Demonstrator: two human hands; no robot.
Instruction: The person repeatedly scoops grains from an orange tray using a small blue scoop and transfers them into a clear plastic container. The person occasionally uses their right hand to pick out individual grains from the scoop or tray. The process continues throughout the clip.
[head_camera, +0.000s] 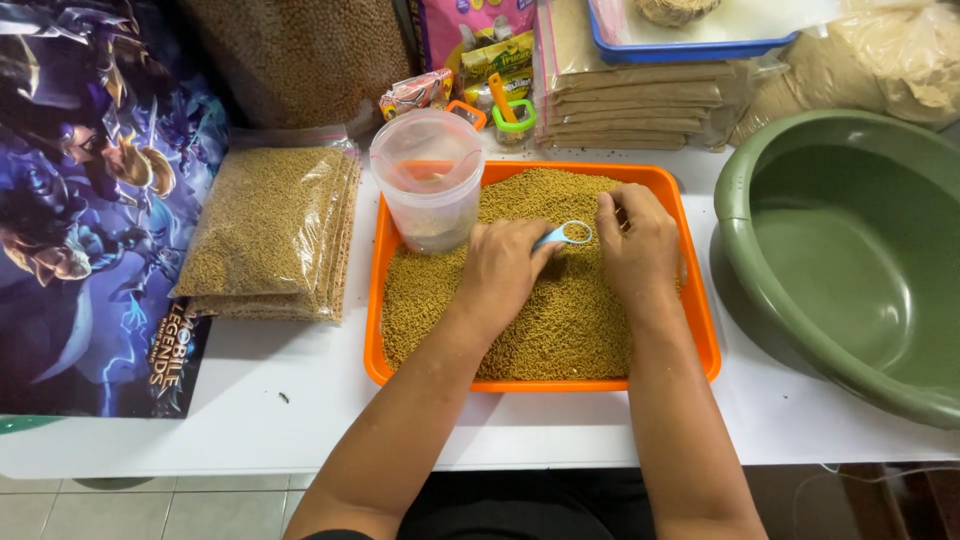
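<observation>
Two bare hands work over an orange tray (700, 330) at the middle of the frame, which is heaped with small brown pellets (560, 320). The left hand (500, 270) is closed around the handle of a little light-blue scoop (565, 235), whose round bowl sits level and already full of pellets. The right hand (635, 240) rests just beside the bowl with its fingers curled together on the pellet heap; whether it pinches anything I cannot tell. The scoop looks like thin, stiff plastic, very light even when loaded, and its short handle is the natural place to grip; kept level it should carry its load, but tilted it would likely spill. The pellets seem dry, loose and free-flowing, so they would probably roll and scatter easily. A clear plastic jug (430, 190) stands on the tray's upper left corner, touching the heap, light and likely easy to tip. Left of the tray lie sealed clear bags of pellets (270, 230), soft and shifting; at the right sits a green basin (850, 250), all on the white bench (300, 420).
</observation>
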